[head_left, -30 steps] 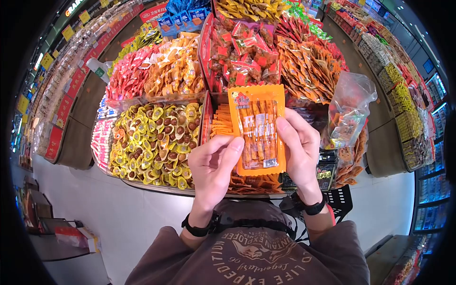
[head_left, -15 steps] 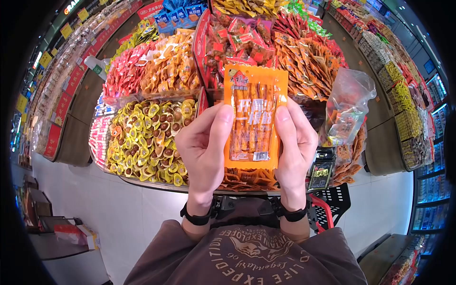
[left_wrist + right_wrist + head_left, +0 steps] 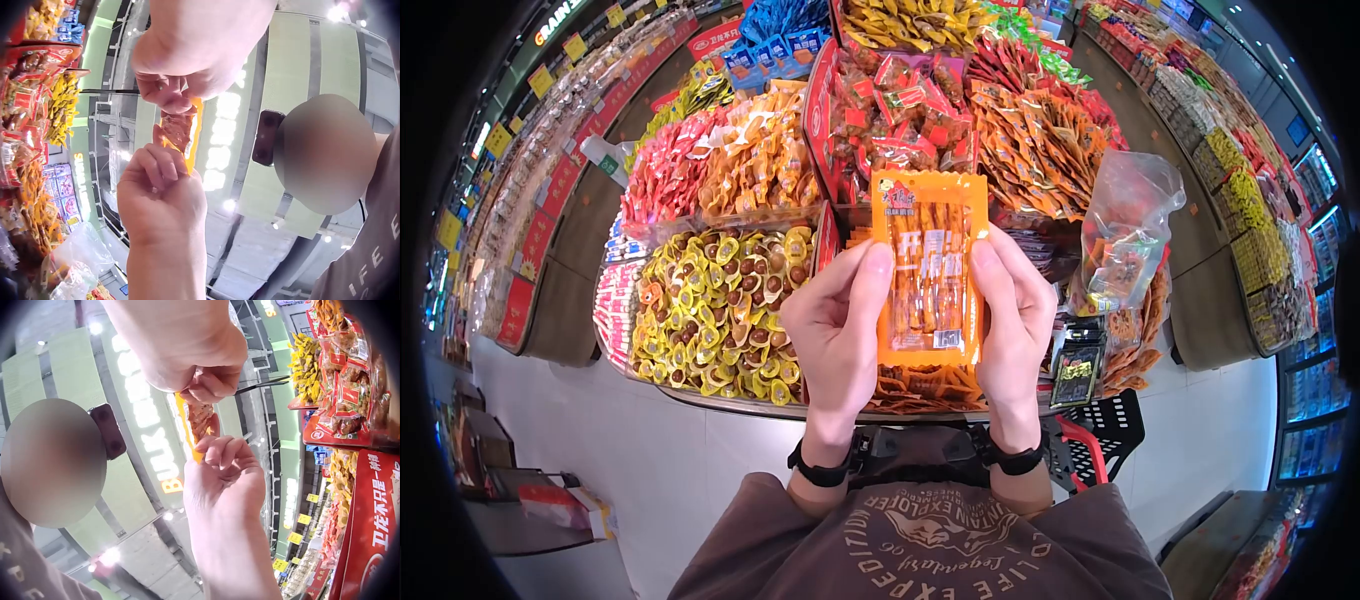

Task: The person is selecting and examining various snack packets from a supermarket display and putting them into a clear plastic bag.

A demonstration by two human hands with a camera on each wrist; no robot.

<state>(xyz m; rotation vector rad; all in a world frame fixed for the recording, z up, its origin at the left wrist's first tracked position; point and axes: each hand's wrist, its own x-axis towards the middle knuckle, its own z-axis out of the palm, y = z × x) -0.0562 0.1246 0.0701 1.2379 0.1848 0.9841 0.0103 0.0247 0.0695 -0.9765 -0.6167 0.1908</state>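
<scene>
Now the left hand [image 3: 837, 328] and the right hand [image 3: 1016, 325] each pinch a side edge of the orange packet [image 3: 928, 275], which is held up between them, its printed front facing the head camera. Their thumbs sit about level, whereas a second ago the left is lower; this suggests a steadier, more even hold. Left of the packet lie yellow-wrapped snacks [image 3: 720, 320]; to its right is a clear plastic bag [image 3: 1132, 215]. Beyond it, more of the red-wrapped snacks [image 3: 900, 105] shows than half a second ago, the packet being lower against them.
</scene>
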